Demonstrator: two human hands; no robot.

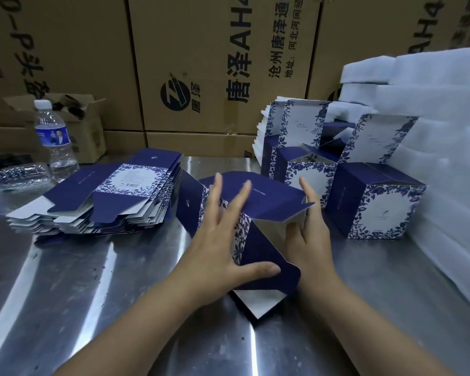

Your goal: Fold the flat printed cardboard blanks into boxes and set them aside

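Head camera looks forward and down (wide-angle, close) over the table [92, 294].

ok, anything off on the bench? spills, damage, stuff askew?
Nothing is spilled or visibly damaged. The stack of flat blanks on the left is fanned out with its edges not squared, and crumpled plastic wrap lies beside the water bottle. The folded boxes stand upright with their lids open.

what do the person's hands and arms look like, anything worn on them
Both are bare. The left hand and right hand have no gloves, rings or visible marks. The left forearm and right forearm carry no sleeve, watch or bracelet as far as the picture's lower edge. Nails look short, though blur makes that uncertain.
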